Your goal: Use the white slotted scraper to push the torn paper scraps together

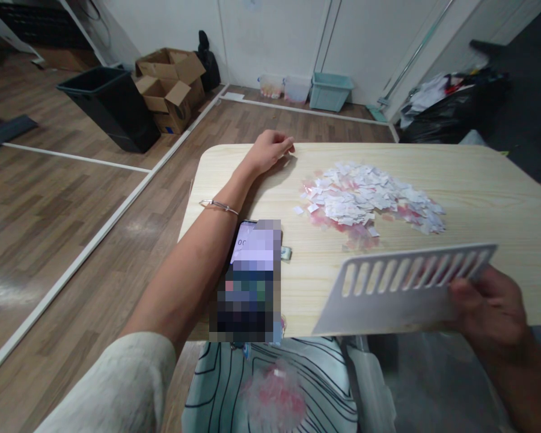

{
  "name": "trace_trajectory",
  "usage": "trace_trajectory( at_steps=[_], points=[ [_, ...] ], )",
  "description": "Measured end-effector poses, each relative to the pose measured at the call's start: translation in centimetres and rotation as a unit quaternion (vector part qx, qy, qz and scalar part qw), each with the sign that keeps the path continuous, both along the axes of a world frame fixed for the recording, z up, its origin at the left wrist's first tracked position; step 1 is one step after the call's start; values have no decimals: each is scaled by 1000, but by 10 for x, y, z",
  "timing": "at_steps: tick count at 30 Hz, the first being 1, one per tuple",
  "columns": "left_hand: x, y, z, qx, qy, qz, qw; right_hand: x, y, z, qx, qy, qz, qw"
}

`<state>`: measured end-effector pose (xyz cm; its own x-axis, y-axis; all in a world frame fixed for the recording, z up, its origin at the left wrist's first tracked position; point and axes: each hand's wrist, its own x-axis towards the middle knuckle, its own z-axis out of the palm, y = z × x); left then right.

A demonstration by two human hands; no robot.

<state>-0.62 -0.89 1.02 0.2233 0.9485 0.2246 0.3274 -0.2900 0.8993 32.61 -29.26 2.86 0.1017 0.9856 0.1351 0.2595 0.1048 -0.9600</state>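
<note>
My right hand (491, 307) grips a thin white slotted plastic plate (392, 304) by its right end. The plate has a row of slanted slots along its top and is held over the table's front edge. Resting on the far left of the table, my left hand (273, 150) has loosely bent fingers and shows nothing in its grasp. To its right lies a spread-out heap of small white paper pieces (356, 192), mixed with pinkish-red clear bits (338, 224). A phone (255, 246), partly blurred out, lies beside my left forearm.
The pale wooden table (500, 198) has rounded corners. A small item (286, 253) lies by the phone. A clear bag with pink contents (277, 397) sits on my lap. Beyond are a black bin (112, 108), cardboard boxes (171, 90), a teal tub (330, 93) and black bags (451, 111).
</note>
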Motion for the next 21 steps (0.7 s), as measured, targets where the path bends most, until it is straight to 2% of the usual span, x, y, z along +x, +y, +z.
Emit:
trace_trajectory(
  at_steps=[4,8,12,16,21],
  points=[
    [-1,1,-1,9,4,-2,1000,-16,2,7,-21,82,-24,996],
    [-1,2,-2,7,11,-3,1000,-31,12,13,-1,123,-68,990],
    [0,2,-3,2,15,1,1000,-38,15,15,48,106,-87,989],
    [1,1,-2,1,3,6,1000,-35,10,9,37,69,-97,992],
    [2,-2,1,-2,16,8,1000,-28,8,2,49,61,-57,995]
  ],
)
